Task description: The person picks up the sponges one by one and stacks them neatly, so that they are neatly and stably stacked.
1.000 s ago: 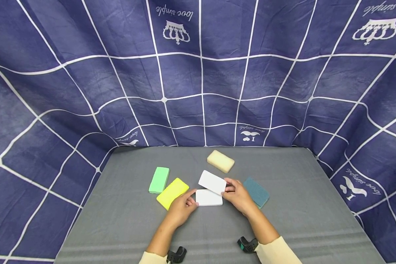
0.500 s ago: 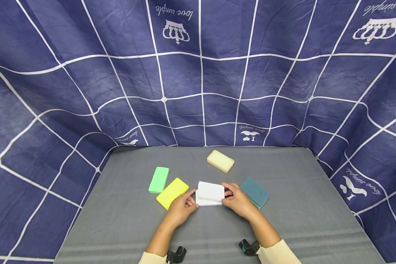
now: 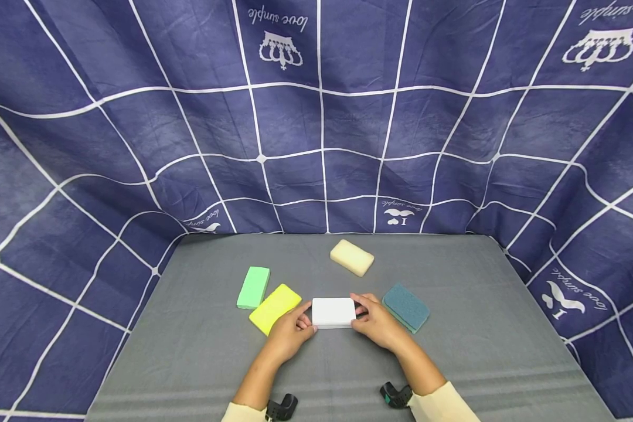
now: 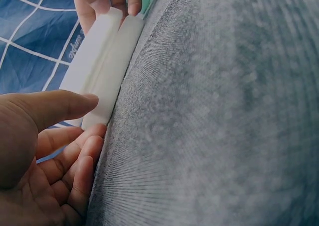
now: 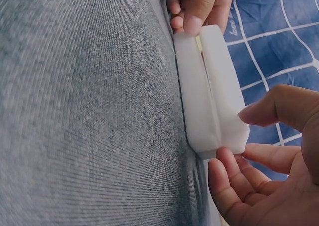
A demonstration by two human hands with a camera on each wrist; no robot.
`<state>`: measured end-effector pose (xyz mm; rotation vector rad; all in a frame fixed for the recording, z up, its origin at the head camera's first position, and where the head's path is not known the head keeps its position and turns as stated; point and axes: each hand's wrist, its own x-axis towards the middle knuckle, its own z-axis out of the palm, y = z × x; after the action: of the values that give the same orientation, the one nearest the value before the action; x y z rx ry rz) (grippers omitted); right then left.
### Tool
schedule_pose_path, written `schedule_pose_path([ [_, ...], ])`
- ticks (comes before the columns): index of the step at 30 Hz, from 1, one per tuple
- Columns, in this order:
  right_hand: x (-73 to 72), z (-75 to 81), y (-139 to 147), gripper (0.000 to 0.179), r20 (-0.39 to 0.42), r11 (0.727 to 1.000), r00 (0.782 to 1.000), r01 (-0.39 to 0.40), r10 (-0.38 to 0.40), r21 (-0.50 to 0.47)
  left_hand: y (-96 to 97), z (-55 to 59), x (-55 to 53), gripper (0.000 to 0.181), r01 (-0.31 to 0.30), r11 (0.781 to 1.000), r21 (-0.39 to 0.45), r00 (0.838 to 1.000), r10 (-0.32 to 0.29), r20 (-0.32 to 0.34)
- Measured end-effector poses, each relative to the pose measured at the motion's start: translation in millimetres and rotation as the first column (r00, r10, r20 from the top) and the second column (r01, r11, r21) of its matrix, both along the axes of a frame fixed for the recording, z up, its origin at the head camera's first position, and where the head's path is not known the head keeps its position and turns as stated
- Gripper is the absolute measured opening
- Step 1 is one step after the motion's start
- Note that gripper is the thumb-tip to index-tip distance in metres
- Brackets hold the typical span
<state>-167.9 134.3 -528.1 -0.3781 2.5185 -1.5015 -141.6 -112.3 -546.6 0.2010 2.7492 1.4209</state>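
Observation:
Two white sponges are stacked on the grey table in front of me, their edges nearly in line in the head view. My left hand [image 3: 291, 332] pinches the left end of the lower white sponge [image 4: 115, 71], thumb on its near side. At the opposite end, my right hand [image 3: 378, 321] holds the upper white sponge [image 3: 333, 311] between thumb and fingers. A thin gap between the two sponges shows in both wrist views. Just left of my left hand lies a yellow sponge [image 3: 275, 308]. A dark teal sponge [image 3: 407, 306] with a green underside lies beside my right hand.
A light green sponge [image 3: 254, 287] lies at the left, close to the yellow one. Farther back is a cream sponge [image 3: 351, 258]. A blue curtain with white lines [image 3: 348, 123] hangs behind the grey table [image 3: 464, 328] and along its sides.
My right hand has lowered the upper white sponge, turning it from a slant until it lies straight over the lower one. The left hand has stayed at the lower sponge's end.

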Motion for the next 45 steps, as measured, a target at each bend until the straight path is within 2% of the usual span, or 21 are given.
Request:
schedule_pose_path([
  [9, 0.6, -0.5, -1, 0.067, -0.050, 0.998, 0.999, 0.000, 0.003, 0.064, 0.3, 0.8, 0.4, 0.058, 0.000, 1.000, -0.006, 1.000, 0.000, -0.001],
  [16, 2.8, -2.8, -2, 0.069, -0.055, 0.994, 0.998, 0.024, -0.018, 0.108, 0.3, 2.3, 2.2, 0.062, -0.020, 1.000, -0.006, 1.000, 0.020, 0.002],
  [20, 5.0, -4.6, -2, 0.069, -0.042, 0.996, 0.998, 0.047, -0.043, 0.081, 0.2, 3.7, 4.3, 0.065, -0.031, 1.000, -0.001, 1.000, 0.032, 0.002],
  [26, 7.6, -6.3, -2, 0.060, -0.035, 0.997, 0.996, 0.078, -0.077, 0.010, -0.4, 6.4, 5.0, 0.067, -0.043, 0.997, 0.063, 0.999, 0.041, 0.032],
  [31, 6.9, -8.6, -3, 0.052, -0.025, 0.994, 0.994, 0.105, -0.105, -0.005, -0.6, 7.5, 4.6, 0.061, -0.049, 0.994, 0.096, 0.998, 0.044, 0.050],
  [38, 7.0, -8.7, -5, 0.050, -0.015, 0.994, 0.994, 0.111, -0.111, -0.014, 0.2, 5.5, 4.8, 0.045, -0.052, 0.997, 0.062, 0.999, 0.052, -0.002],
  [45, 6.9, -12.0, -4, 0.049, -0.035, 0.995, 0.994, 0.102, -0.101, 0.006, 0.3, 3.9, 3.3, 0.044, -0.057, 0.998, 0.026, 0.998, 0.056, 0.008],
])
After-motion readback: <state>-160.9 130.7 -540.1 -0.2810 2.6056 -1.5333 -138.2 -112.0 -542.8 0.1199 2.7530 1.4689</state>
